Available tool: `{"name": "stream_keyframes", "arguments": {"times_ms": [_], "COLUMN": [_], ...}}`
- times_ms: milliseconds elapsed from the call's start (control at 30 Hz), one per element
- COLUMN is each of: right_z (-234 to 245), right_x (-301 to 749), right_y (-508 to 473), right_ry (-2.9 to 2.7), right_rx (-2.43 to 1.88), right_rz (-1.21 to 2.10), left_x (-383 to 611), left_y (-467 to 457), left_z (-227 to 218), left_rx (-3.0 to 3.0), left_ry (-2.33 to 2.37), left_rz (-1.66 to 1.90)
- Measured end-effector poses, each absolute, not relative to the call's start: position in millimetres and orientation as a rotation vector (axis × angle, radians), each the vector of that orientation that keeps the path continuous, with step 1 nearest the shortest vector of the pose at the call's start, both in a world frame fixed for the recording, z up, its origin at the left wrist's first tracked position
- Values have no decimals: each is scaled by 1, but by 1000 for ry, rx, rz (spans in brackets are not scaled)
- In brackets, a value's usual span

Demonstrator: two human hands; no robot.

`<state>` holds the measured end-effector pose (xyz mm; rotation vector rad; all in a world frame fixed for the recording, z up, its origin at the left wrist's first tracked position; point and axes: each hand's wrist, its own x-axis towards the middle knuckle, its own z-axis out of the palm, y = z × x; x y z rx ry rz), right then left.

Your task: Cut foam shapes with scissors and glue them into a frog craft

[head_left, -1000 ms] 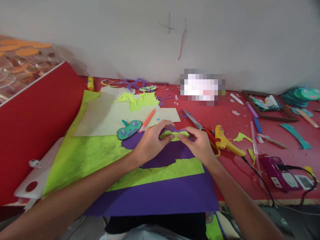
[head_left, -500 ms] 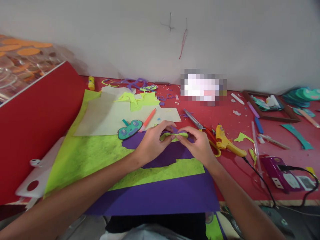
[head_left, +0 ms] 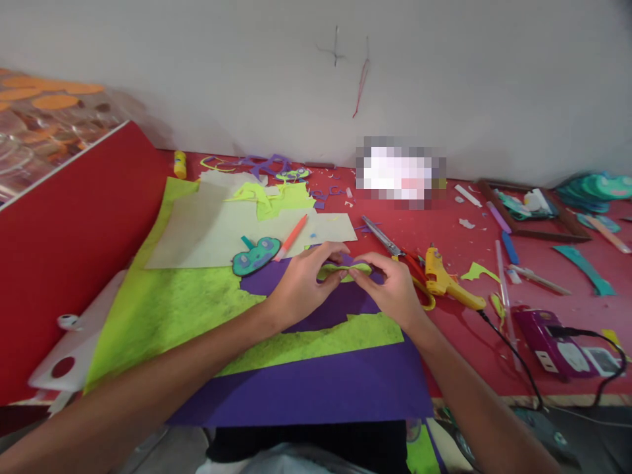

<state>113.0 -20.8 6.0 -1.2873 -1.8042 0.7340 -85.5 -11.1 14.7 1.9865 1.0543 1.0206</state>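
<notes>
Both of my hands meet over the purple sheet (head_left: 316, 309), pinching a small yellow-green felt cutout (head_left: 364, 268) between them. My left hand (head_left: 302, 286) is closed on its left end, thumb in front and fingers behind. My right hand (head_left: 392, 286) grips the other side the same way, the thumbs almost touching at the middle. Fingers hide part of the cutout, which looks bent. Left of my left hand lies a green frog-face cutout (head_left: 255, 257), with an orange pen (head_left: 292, 237) beside it. Yellow-green felt (head_left: 187, 316) spreads underneath.
Scissors (head_left: 382, 236) with red-orange handles and a yellow glue gun (head_left: 447, 283) lie right of my hands. A purple power strip (head_left: 553, 345) with cables is near the right front edge. A wooden frame (head_left: 582, 227) holds scraps. A red panel (head_left: 74, 263) stands at left.
The purple piece showing behind the yellow-green cutout has dropped out of sight between my fingers. Both hands otherwise stay almost in place, still pinching the cutout.
</notes>
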Motion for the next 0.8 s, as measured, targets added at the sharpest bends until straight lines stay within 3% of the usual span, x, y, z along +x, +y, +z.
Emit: {"name": "stream_keyframes", "arguments": {"times_ms": [800], "right_z": [5], "right_x": [115], "right_y": [-18], "right_ry": [-1731], "right_rx": [-1278], "right_rz": [813], "left_x": [-87], "left_y": [-9], "left_z": [15], "left_rx": [1938], "left_ry": [1106], "left_rz": [1004]}}
